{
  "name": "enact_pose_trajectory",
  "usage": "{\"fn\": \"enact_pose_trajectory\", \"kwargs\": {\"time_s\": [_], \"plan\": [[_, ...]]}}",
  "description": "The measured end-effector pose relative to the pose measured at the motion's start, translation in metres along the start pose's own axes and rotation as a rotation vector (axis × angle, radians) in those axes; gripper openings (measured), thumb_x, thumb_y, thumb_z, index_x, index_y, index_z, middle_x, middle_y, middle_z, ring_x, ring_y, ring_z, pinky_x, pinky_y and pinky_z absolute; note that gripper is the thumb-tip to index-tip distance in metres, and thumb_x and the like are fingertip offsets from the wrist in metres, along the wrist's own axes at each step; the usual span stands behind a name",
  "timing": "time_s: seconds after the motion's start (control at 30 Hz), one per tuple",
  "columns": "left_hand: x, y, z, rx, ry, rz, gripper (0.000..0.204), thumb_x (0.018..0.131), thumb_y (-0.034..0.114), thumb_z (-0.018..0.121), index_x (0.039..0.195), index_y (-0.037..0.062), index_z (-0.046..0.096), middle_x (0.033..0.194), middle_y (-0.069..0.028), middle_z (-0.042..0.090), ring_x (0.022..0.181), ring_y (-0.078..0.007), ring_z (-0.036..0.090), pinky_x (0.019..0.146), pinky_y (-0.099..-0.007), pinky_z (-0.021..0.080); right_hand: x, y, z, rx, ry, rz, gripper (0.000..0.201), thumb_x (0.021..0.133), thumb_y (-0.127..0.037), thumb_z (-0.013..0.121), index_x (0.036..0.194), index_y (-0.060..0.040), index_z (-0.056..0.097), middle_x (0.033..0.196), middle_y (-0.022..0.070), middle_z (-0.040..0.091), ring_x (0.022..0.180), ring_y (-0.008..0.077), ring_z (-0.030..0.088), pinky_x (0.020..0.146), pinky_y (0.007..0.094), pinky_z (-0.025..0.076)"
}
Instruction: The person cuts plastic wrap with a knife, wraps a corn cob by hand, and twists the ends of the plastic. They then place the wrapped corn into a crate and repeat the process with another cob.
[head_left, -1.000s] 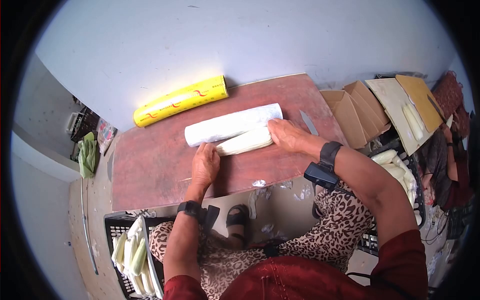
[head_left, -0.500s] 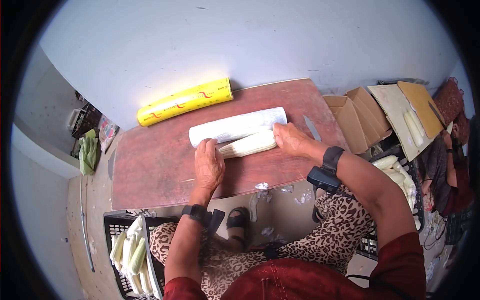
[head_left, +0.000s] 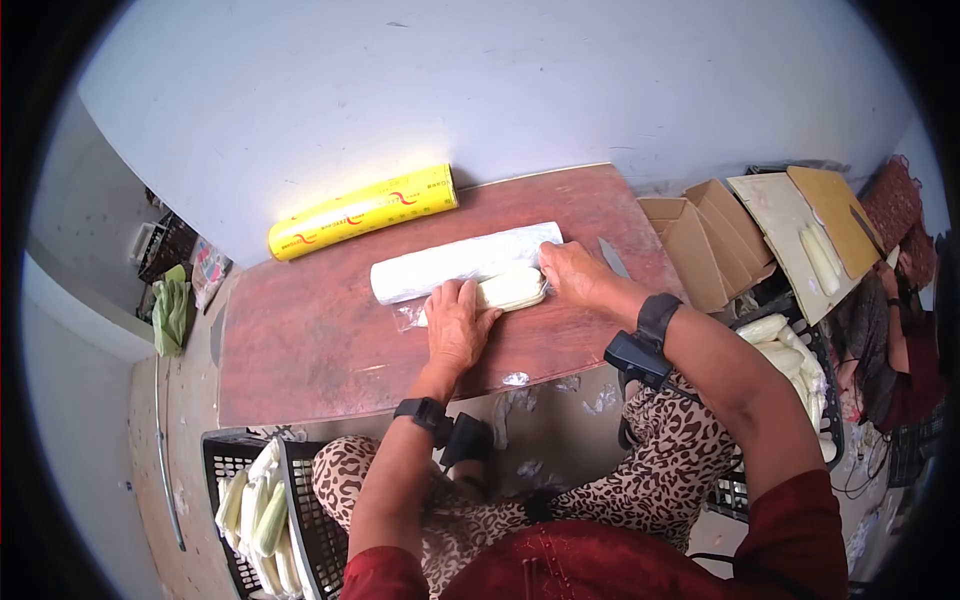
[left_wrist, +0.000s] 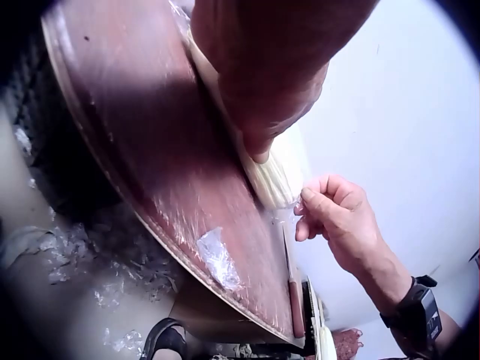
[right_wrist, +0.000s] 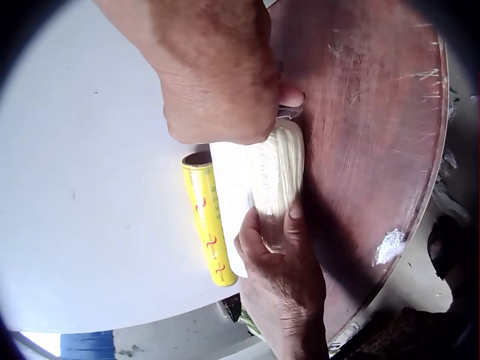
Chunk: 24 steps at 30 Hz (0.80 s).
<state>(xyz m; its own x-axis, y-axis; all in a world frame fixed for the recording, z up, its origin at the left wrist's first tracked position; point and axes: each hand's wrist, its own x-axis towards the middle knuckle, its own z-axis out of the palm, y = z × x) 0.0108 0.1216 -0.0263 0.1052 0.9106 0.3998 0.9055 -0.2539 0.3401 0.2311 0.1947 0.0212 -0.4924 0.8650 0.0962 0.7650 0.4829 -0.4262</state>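
Observation:
A pale ear of corn in light husk (head_left: 515,289) lies on the red-brown table (head_left: 300,340), alongside a white roll of cling film (head_left: 440,264). My left hand (head_left: 460,328) grips the corn from above, thumb on the near side and fingers on the far side, as the right wrist view shows. Clear film (head_left: 407,318) sticks out past the corn's left end. At the other end my right hand (head_left: 578,275) pinches film close to the corn; the left wrist view shows thumb and finger together there. A knife (left_wrist: 289,262) lies just beyond that end.
A yellow printed tube (head_left: 362,213) lies at the back against the wall. Crates of corn (head_left: 268,515) stand low on both sides. Cardboard (head_left: 700,245) sits beyond the right edge. A film scrap (left_wrist: 217,259) clings near the front edge. Another person's arm (head_left: 897,340) shows far right.
My left hand has slid right from the corn's left end to over its body, leaving clear film showing behind it. My right hand has stayed by the right end.

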Motion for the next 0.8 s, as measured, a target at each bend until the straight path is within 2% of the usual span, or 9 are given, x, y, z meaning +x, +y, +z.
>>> {"fn": "enact_pose_trajectory", "kwargs": {"time_s": [0.07, 0.17, 0.27, 0.37, 0.47, 0.67, 0.8], "plan": [[0.0, -0.001, 0.0, -0.004, 0.002, 0.003, 0.046, 0.078, 0.028, 0.073, 0.114, 0.0053, 0.055, 0.109, -0.0137, 0.052, 0.106, -0.0315, 0.047, 0.094, -0.044, 0.035, 0.003, -0.002, -0.009, -0.052, 0.104, 0.061, 0.013, 0.091, -0.013, 0.051, 0.096, -0.0015, 0.053, 0.089, 0.0242, 0.065, 0.086, 0.0424, 0.063, 0.072, 0.0513, 0.049], [0.0, -0.002, 0.002, -0.015, -0.002, 0.002, 0.045, 0.078, 0.028, 0.072, 0.114, 0.0052, 0.055, 0.108, -0.0137, 0.052, 0.105, -0.0317, 0.047, 0.094, -0.0441, 0.035, 0.016, 0.016, -0.002, 0.093, 0.387, 0.009, 0.008, 0.085, -0.004, 0.056, 0.091, -0.0018, 0.051, 0.082, 0.0214, 0.06, 0.077, 0.0423, 0.059, 0.066, 0.0462, 0.047], [0.001, -0.005, 0.002, -0.029, -0.001, 0.007, 0.045, 0.079, 0.029, 0.072, 0.113, 0.0053, 0.055, 0.106, -0.0134, 0.053, 0.105, -0.0319, 0.048, 0.094, -0.0442, 0.035, 0.004, -0.016, -0.015, 0.178, 0.291, -0.081, 0.016, 0.088, -0.016, 0.057, 0.098, -0.0049, 0.053, 0.094, 0.0163, 0.06, 0.091, 0.0384, 0.059, 0.076, 0.0478, 0.047], [0.001, -0.005, 0.002, -0.032, -0.015, -0.002, 0.045, 0.079, 0.029, 0.071, 0.113, 0.0055, 0.056, 0.106, -0.0131, 0.053, 0.105, -0.032, 0.048, 0.093, -0.0442, 0.035, -0.008, -0.029, 0.001, 0.02, 0.152, -0.41, 0.025, 0.082, -0.019, 0.067, 0.1, -0.007, 0.055, 0.102, 0.0118, 0.055, 0.099, 0.0325, 0.055, 0.083, 0.045, 0.044], [0.001, -0.003, 0.0, -0.033, -0.035, -0.016, 0.047, 0.079, 0.027, 0.072, 0.116, 0.0048, 0.055, 0.108, -0.0137, 0.053, 0.105, -0.0328, 0.049, 0.095, -0.0444, 0.036, -0.015, -0.033, 0.013, -0.325, 0.0, -0.384, 0.035, 0.076, -0.021, 0.073, 0.103, -0.0083, 0.055, 0.106, 0.0094, 0.052, 0.105, 0.0277, 0.052, 0.087, 0.0437, 0.04], [0.0, -0.003, -0.001, -0.031, -0.033, -0.023, 0.048, 0.079, 0.028, 0.072, 0.117, 0.0052, 0.055, 0.109, -0.0139, 0.054, 0.107, -0.0332, 0.05, 0.096, -0.0449, 0.036, -0.009, -0.035, 0.016, -0.413, -0.008, -0.289, 0.043, 0.074, -0.019, 0.075, 0.108, -0.0069, 0.052, 0.108, 0.0108, 0.052, 0.105, 0.0274, 0.052, 0.085, 0.043, 0.04], [-0.001, 0.002, -0.003, -0.002, -0.049, -0.063, 0.048, 0.079, 0.03, 0.072, 0.117, 0.006, 0.055, 0.11, -0.0138, 0.054, 0.107, -0.0328, 0.05, 0.096, -0.0454, 0.035, -0.008, -0.025, 0.025, -0.362, -0.018, -0.216, 0.046, 0.073, -0.017, 0.077, 0.107, -0.0052, 0.05, 0.109, 0.0134, 0.051, 0.102, 0.0315, 0.056, 0.082, 0.0443, 0.042]]}}
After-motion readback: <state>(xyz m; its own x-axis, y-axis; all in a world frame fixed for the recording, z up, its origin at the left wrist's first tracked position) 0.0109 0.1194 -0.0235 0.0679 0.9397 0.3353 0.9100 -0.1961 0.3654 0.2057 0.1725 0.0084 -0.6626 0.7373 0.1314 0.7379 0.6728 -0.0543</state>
